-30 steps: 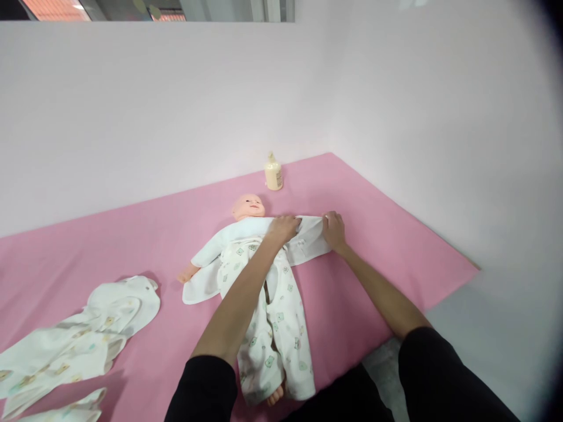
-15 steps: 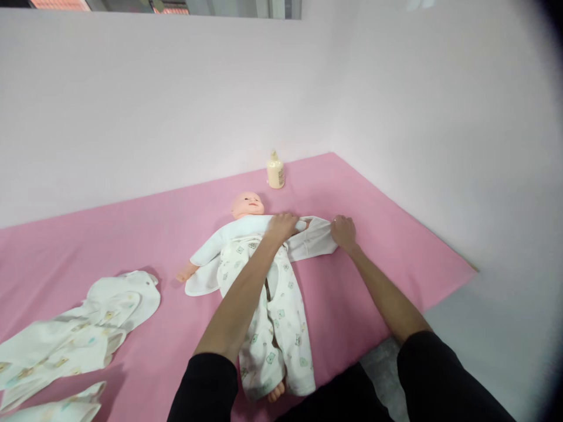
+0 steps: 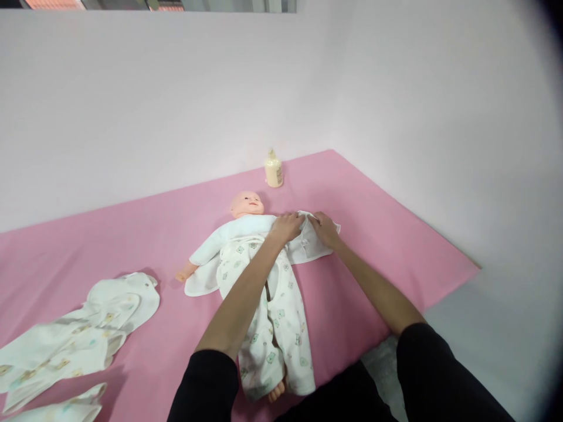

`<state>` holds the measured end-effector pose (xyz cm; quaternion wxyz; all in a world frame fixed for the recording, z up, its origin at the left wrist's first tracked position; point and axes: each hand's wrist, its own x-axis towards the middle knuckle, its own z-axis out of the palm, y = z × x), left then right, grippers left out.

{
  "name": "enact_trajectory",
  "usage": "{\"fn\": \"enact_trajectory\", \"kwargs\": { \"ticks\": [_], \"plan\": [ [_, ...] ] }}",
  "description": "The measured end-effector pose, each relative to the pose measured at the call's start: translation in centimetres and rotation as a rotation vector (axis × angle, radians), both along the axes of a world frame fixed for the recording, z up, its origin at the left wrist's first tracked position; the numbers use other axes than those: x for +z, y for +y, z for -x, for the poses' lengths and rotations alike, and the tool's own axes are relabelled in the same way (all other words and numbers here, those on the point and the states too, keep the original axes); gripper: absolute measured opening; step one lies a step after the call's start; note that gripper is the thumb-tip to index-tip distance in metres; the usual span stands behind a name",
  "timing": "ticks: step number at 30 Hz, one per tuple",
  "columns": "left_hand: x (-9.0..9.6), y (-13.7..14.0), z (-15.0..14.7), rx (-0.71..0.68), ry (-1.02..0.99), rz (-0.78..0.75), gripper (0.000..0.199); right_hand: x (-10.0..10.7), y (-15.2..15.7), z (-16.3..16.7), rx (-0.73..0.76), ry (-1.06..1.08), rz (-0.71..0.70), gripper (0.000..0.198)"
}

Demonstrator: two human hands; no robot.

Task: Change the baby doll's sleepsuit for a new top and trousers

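Right hand has moved inward beside the left hand, pinching the white baby shirt; the left's grip is unclear.
Likely soft and light, best held by its edge, the shirt lies partly under the baby doll, toward the bench's near edge.

Left hand: on the doll, fingertips at white cloth
Right hand: grips the same cloth
Bottle: upright near the far edge of the tabletop

I note diffuse light on the wall, soft shadows across the pink sheet, and dark right-edge vignetting.
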<state>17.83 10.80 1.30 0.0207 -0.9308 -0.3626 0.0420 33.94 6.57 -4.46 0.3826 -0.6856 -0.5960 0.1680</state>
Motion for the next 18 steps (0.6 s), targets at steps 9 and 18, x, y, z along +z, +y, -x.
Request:
{"fn": "enact_trajectory", "kwargs": {
  "ticks": [9, 18],
  "plan": [
    [0.6, 0.1, 0.3, 0.001, -0.066, 0.033, 0.038, 0.9, -1.7, -1.4, -0.132, 0.173, -0.013, 0.033],
    [0.6, -0.1, 0.6, 0.012, -0.080, 0.040, 0.035, 1.1, -2.3, -3.3, -0.242, 0.512, 0.123, 0.032]
  ]
}}
